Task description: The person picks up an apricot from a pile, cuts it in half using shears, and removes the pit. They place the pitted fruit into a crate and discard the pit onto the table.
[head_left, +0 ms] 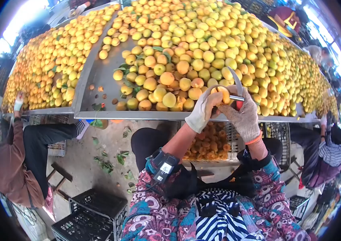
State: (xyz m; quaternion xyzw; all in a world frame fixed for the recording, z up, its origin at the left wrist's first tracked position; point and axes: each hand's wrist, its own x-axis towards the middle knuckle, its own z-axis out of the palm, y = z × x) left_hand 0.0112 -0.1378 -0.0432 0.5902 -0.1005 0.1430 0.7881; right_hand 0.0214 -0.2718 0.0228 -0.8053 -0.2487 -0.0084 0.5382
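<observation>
My left hand point(202, 110), in a whitish glove, is closed around an apricot point(222, 95) that looks cut, with orange flesh and a dark middle showing. My right hand point(243, 114), in a stained brownish glove with an orange band at the wrist, grips a knife point(236, 82) with a curved blade and a bit of red handle visible. The thumbs of both hands are close to the fruit. Both hands are above the front edge of a metal table point(138, 115) heaped with yellow-orange apricots point(178, 66). Beneath them, a crate point(231, 138) holds halved apricots point(208, 144).
A metal divider point(94, 60) splits the table. Leaves point(105, 165) litter the floor at left. Black crates point(84, 225) stand at lower left. One person point(15, 160) sits at left, another point(331, 152) at right, and more people are across the table.
</observation>
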